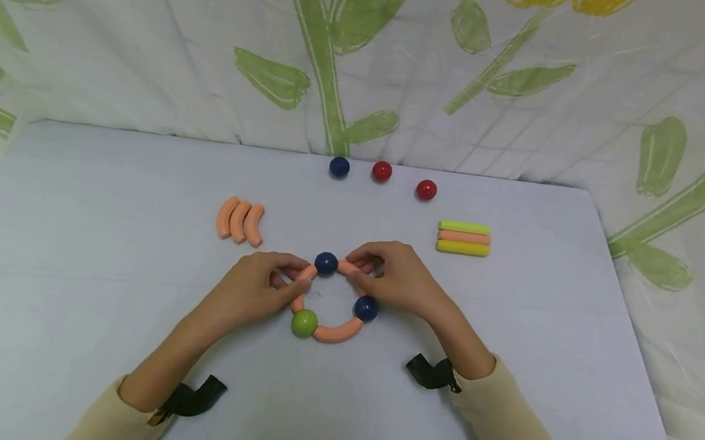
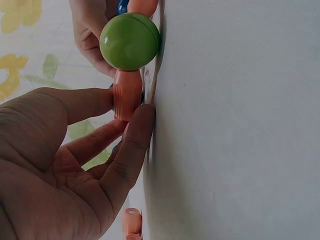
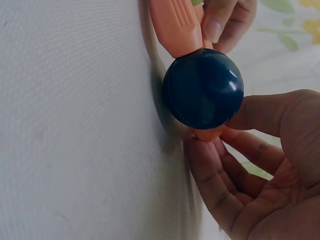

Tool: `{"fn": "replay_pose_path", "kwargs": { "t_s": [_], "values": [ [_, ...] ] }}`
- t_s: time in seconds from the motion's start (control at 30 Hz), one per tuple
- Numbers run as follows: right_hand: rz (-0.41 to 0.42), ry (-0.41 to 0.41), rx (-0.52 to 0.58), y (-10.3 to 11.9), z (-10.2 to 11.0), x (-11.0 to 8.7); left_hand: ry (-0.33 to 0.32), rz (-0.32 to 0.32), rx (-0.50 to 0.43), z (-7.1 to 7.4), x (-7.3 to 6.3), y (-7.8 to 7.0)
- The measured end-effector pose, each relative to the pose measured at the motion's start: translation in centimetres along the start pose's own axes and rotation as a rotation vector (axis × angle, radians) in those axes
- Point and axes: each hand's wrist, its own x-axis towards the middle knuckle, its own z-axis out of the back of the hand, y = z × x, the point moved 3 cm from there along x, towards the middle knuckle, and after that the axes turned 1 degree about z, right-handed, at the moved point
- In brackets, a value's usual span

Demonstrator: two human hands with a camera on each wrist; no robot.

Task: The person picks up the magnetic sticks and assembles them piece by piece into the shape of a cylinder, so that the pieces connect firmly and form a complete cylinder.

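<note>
A ring of curved orange rods and balls lies on the white table. In the head view its front orange rod (image 1: 338,333) runs between a green ball (image 1: 304,323) and a blue ball (image 1: 366,308); another blue ball (image 1: 326,264) sits at the back. My left hand (image 1: 260,288) pinches the ring's left orange rod (image 2: 128,95) between thumb and fingers, just beyond the green ball in the left wrist view. With my right hand (image 1: 399,279) I pinch the right orange rod (image 1: 348,268), which the blue ball mostly hides in the right wrist view.
Three curved orange rods (image 1: 240,221) lie side by side at the back left. At the back right are straight rods in green (image 1: 464,227), orange (image 1: 464,237) and yellow (image 1: 463,248). Along the far edge sit a blue ball (image 1: 339,167) and two red balls (image 1: 382,171).
</note>
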Motion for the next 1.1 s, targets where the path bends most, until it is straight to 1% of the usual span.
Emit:
{"fn": "replay_pose_path", "kwargs": {
  "t_s": [0.17, 0.27, 0.43, 0.7, 0.9, 1.1],
  "values": [
    [0.001, -0.018, -0.011, -0.1, 0.2, -0.1, 0.005, 0.028, 0.009, -0.3, 0.1, -0.4],
    [0.0, -0.007, -0.014, -0.1, 0.2, -0.1, 0.005, 0.037, 0.016, -0.4, 0.2, -0.5],
    [-0.006, 0.019, -0.016, -0.1, 0.2, -0.1, 0.001, 0.027, 0.025, -0.5, 0.4, -0.7],
    [-0.003, 0.025, -0.015, -0.1, 0.3, 0.0, 0.001, 0.01, 0.046, -0.4, 0.8, -1.1],
    [0.016, 0.023, -0.04, 0.0, 0.4, 0.0, 0.005, 0.015, 0.053, -0.3, 0.9, -1.2],
    [0.001, 0.027, -0.033, 0.0, 0.4, 0.0, 0.016, 0.019, 0.044, -0.4, 0.8, -1.2]
  ]
}}
